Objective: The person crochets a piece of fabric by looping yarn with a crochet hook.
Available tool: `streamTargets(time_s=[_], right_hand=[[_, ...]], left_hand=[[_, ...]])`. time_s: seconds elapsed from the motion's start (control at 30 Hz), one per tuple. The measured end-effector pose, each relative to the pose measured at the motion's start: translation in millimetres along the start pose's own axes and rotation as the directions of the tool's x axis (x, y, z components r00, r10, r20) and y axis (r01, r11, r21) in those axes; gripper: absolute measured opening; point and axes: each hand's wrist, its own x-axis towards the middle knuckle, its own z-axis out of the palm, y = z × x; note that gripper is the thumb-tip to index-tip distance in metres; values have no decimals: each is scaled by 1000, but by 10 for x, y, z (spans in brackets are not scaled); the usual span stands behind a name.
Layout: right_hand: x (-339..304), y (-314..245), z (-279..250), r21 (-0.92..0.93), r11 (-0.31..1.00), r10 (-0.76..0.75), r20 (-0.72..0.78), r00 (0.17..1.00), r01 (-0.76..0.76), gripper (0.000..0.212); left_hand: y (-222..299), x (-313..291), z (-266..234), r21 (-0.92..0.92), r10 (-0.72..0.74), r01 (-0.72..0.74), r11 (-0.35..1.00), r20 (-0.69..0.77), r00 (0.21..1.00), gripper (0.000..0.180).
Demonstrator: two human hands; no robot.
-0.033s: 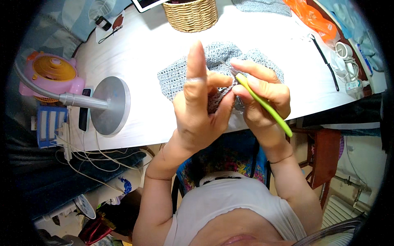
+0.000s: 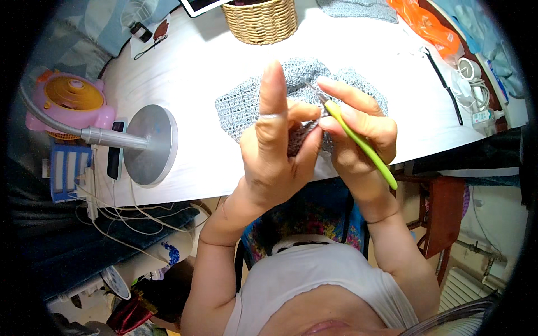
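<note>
My right hand grips a crochet hook with a lime-green handle. Its metal tip points up and to the left, close to my left fingers. A grey crocheted piece with an openwork pattern lies bunched on the table behind and beneath my hands. Its worked edge is pinched between the thumb and bent fingers of my left hand. The left index finger stands straight up, with a pale strand of yarn across it. Where the hook meets the stitches is partly hidden by my fingers.
On the white tabletop, a wicker basket stands at the back beside a tablet. A lamp base, a phone and a pink-and-yellow appliance are at left. An orange bag, a black strap and cables lie at right.
My left hand has shifted slightly right and down with the worked edge. The hook's handle end has moved a little left and down, and its metal tip shows more clearly.
</note>
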Motion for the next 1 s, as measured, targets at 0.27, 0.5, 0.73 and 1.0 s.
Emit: streamTargets(time_s=[0.27, 0.5, 0.73, 1.0], right_hand=[[-28, 2, 113, 722, 631, 498, -96, 862, -284, 26], [-22, 35, 44, 751, 511, 573, 64, 817, -418, 26], [-6, 76, -14, 634, 654, 480, 74, 874, -413, 28], [-27, 127, -105, 613, 643, 466, 162, 870, -459, 27]], left_hand=[[-35, -36, -100, -683, -492, 487, 544, 211, 845, 65], [-81, -26, -149, -576, -452, 445, 686, 142, 881, 56], [-149, -13, -136, -676, -480, 492, 549, 227, 847, 62], [-124, 18, -133, -640, -523, 525, 561, 217, 824, 71]])
